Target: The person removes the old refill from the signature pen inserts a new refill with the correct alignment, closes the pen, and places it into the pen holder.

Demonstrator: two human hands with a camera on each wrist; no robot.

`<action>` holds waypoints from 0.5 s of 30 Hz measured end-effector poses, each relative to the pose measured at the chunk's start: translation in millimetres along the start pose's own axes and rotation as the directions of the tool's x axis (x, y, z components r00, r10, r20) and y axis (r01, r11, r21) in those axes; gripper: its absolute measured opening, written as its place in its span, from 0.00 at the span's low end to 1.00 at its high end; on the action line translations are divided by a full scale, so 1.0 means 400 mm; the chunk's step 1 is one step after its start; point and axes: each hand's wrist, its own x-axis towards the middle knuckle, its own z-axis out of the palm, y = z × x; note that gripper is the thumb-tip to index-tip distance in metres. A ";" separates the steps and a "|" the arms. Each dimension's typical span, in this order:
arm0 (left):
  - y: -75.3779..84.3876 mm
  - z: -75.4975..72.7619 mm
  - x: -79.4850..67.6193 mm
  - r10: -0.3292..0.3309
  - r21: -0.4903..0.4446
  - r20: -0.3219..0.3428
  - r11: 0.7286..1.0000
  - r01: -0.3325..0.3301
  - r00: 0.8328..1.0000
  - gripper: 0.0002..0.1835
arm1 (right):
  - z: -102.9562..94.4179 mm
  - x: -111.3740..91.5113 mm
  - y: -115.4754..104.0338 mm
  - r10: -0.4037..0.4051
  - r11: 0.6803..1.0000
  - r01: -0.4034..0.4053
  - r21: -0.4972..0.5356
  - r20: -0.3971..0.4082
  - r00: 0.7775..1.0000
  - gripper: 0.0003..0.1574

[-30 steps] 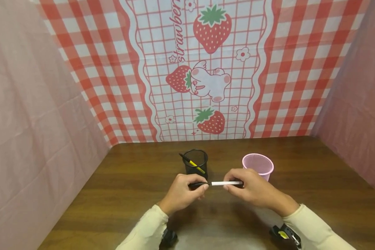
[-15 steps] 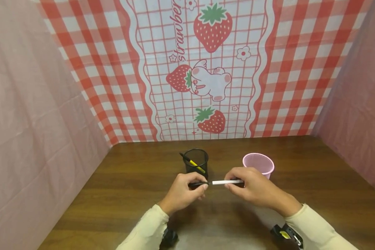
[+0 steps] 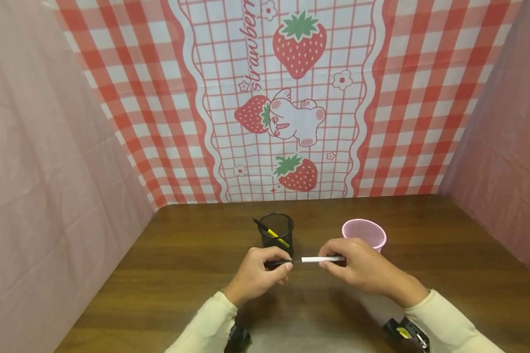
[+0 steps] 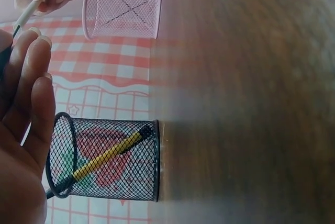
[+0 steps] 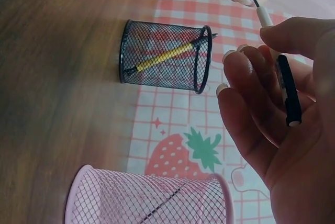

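Observation:
In the head view, my left hand pinches a black pen piece between thumb and fingers. Facing it, my right hand grips a white pen barrel, held level. A thin dark rod bridges the gap between these two parts. The right wrist view shows the barrel's black end section lying along the right palm; a clip seems to be on the left hand's black piece. Behind the left hand stands a black mesh cup with a yellow-and-black pen leaning inside.
Behind the right hand stands a pink mesh cup. Both cups are on a brown wooden table. A red-checked strawberry cloth hangs at the back, with pale pink cloth along both sides.
The left hand's black piece and the right hand's white barrel have drawn slightly apart, so more of the thin dark rod shows. The cups and yellow pen stay put.

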 end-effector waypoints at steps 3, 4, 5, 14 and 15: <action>-0.001 0.000 0.000 -0.003 0.005 0.001 1.000 0.003 1.000 0.02 | -0.003 -0.001 0.001 0.017 1.000 -0.017 0.006 0.018 1.000 0.12; -0.002 0.000 -0.001 -0.004 0.004 0.001 1.000 0.004 1.000 0.02 | -0.004 -0.001 0.002 0.022 1.000 -0.022 0.004 0.024 0.999 0.12; -0.002 -0.001 -0.001 -0.005 0.004 0.002 1.000 0.005 1.000 0.02 | -0.004 -0.001 0.003 0.024 1.000 -0.025 0.004 0.029 0.999 0.11; -0.003 -0.004 0.002 -0.005 -0.007 -0.002 1.000 0.005 1.000 0.02 | -0.007 0.000 0.006 0.030 1.000 -0.030 0.005 0.051 0.998 0.07; -0.003 -0.004 0.002 -0.006 -0.009 -0.001 1.000 0.006 1.000 0.02 | -0.007 0.000 0.005 0.033 0.999 -0.034 0.006 0.051 0.998 0.08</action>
